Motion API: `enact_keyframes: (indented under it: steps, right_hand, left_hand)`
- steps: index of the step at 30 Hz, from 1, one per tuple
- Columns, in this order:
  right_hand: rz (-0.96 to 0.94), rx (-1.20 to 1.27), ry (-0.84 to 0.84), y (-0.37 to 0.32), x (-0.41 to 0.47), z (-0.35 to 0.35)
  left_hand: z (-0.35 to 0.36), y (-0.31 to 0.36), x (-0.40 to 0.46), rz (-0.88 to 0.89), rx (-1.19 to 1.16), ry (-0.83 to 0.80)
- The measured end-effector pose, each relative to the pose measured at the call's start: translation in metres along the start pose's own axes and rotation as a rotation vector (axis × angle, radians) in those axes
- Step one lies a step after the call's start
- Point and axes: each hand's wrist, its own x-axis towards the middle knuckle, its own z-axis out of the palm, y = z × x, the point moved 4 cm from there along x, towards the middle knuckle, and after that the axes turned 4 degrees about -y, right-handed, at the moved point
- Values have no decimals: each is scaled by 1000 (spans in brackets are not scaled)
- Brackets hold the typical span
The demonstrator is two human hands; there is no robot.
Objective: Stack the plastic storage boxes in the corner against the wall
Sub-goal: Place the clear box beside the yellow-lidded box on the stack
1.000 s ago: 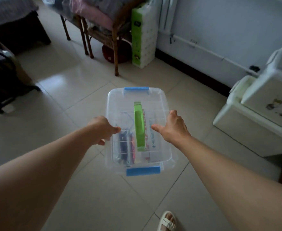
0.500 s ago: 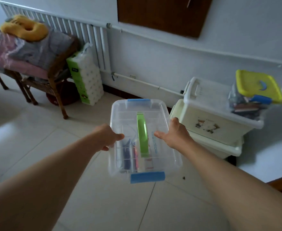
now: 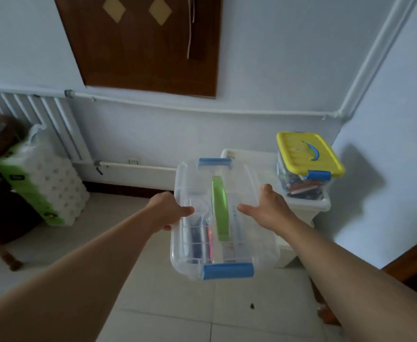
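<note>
Both hands, left hand point(image 3: 170, 211) and right hand point(image 3: 268, 209), grip the clear box point(image 3: 223, 218) sides; the stack point(image 3: 308, 201) sits ahead, a bit right

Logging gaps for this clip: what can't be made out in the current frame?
- Both hands' fingers, head view: under the clear box; left hand, right hand.
- White bins, head view: mostly behind the clear box and the yellow-lidded box.
- Clear box's contents: blurred through plastic.

Pale blue walls point(image 3: 264, 70) meet at a corner above a light tiled floor point(image 3: 178, 317); a dark wooden panel point(image 3: 141, 45) hangs beside a white radiator point(image 3: 37, 112).
</note>
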Motion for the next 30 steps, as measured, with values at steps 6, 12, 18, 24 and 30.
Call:
enact_keyframes:
  steps: [6, 12, 18, 24, 30]
  right_hand:
    - [75, 14, 45, 22, 66, -31]
    - [114, -17, 24, 54, 159, -58]
    - [134, -16, -20, 77, 248, -76]
    - [162, -26, -57, 90, 318, -81]
    - [218, -59, -84, 93, 381, -73]
  left_hand:
    - [8, 64, 73, 50, 83, -48]
    - [33, 125, 155, 59, 116, -84]
    - [58, 170, 233, 47, 165, -76]
    - [65, 202, 299, 46, 255, -100]
    - [69, 222, 367, 70, 316, -146]
